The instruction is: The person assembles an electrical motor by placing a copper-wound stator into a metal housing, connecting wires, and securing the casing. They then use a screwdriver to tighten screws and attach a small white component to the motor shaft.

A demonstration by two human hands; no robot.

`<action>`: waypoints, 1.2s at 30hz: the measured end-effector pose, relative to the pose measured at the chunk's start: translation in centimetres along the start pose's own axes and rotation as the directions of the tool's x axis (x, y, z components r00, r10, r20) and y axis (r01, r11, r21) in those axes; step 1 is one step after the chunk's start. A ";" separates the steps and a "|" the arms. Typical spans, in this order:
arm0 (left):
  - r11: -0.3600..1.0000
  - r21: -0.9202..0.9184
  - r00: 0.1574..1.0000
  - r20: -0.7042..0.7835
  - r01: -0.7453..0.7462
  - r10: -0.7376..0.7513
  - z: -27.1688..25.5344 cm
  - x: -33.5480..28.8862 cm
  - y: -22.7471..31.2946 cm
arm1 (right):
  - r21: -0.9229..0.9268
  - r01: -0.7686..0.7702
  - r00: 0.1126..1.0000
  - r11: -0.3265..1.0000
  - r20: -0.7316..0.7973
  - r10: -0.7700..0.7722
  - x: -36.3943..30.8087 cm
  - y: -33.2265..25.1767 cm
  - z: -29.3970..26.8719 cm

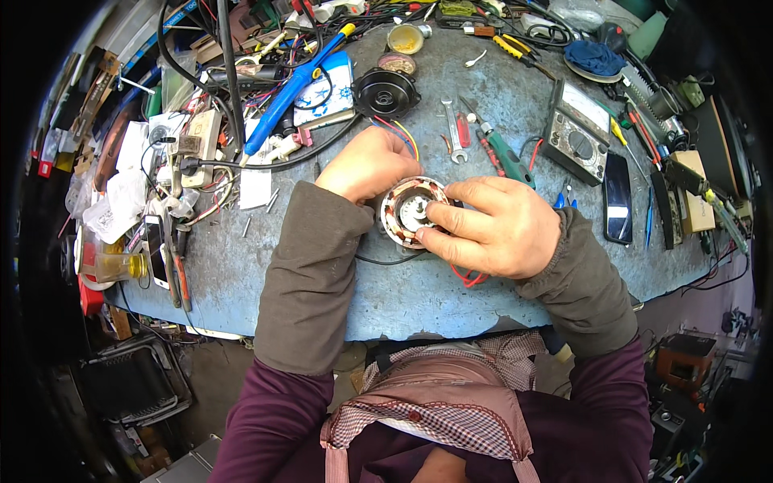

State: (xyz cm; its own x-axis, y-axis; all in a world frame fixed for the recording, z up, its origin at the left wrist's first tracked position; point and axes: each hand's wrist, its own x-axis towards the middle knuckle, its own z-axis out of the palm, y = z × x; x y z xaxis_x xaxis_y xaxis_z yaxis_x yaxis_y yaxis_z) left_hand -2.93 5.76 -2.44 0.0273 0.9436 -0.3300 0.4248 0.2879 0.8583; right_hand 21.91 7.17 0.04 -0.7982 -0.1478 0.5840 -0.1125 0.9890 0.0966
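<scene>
A round motor stator (390, 211) with copper-coloured windings and a pale centre lies near the middle of the bench, between my hands. My right hand (503, 229) grips it from the right, with fingertips over its rim and into the centre. Against its far left edge, my left hand (372, 165) is closed with the fingers curled; what they pinch is hidden. Red, yellow and blue wires (409, 138) rise just beyond my left hand. A red wire loop (469, 278) shows under my right hand.
A black round motor housing (386, 93) stands beyond my left hand. A wrench (453, 133), a green-handled screwdriver (509, 157), a multimeter (576, 137) and a phone (617, 201) lie to the right. On the left are a blue tool (294, 90), cables and pliers (179, 274).
</scene>
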 end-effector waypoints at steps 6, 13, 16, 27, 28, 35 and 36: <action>1.000 -0.014 1.000 0.029 -0.003 0.003 -0.4 -0.2 -0.3 | 0.032 -0.024 0.999 0.999 0.027 0.023 0.0 0.1 -0.3; 1.000 0.015 1.000 0.022 -0.016 0.016 -0.1 -0.2 -0.2 | 0.034 -0.041 0.999 0.999 0.026 0.040 0.0 0.2 -0.3; 1.000 0.026 1.000 0.020 -0.014 0.014 -0.3 -0.1 -0.1 | 0.038 -0.050 0.998 0.998 0.026 0.050 0.0 0.2 -0.4; 0.993 -0.066 0.991 0.100 0.096 -0.089 -1.8 -1.6 1.3 | 0.116 -0.095 0.996 0.989 0.011 0.094 0.0 0.5 -0.3; 0.996 -0.074 0.995 0.085 0.055 -0.049 -2.2 -2.1 1.6 | 0.119 -0.101 0.995 0.988 0.014 0.100 0.1 0.5 -0.5; 0.979 -0.154 0.916 0.357 -0.135 0.182 -3.2 -3.7 2.0 | 0.255 -0.161 0.985 0.953 -0.025 0.173 -0.1 1.0 0.2; 0.976 -0.165 0.914 0.358 -0.142 0.193 -3.2 -3.7 1.9 | 0.284 -0.186 0.980 0.941 -0.021 0.200 -0.1 1.0 0.2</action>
State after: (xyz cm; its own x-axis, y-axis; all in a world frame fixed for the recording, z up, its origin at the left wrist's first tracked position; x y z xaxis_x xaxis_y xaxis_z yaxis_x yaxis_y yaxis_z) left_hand -5.10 3.33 1.62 0.4307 0.8592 -0.2761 0.2615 0.1739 0.9494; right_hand 21.77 8.13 -0.05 -0.7919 0.0527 0.6083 -0.1255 0.9609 -0.2467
